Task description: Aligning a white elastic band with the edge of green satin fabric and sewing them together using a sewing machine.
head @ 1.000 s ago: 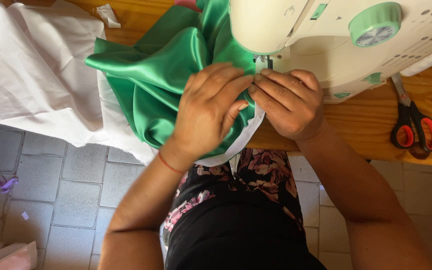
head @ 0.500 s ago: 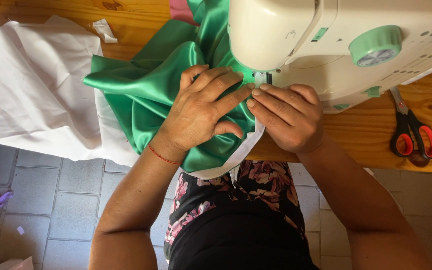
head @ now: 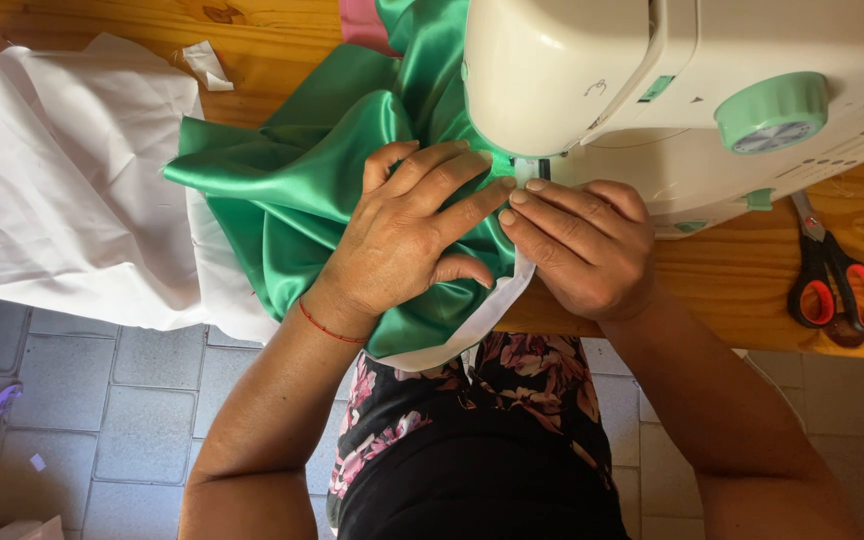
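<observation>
Pressing glossy green satin (head: 292, 190) flat

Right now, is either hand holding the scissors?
No: the scissors lie untouched on the wooden table, while the left hand and right hand press the green fabric at the sewing machine.

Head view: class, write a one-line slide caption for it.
Both hands, left hand and right hand, press green satin at a cream sewing machine.
</observation>
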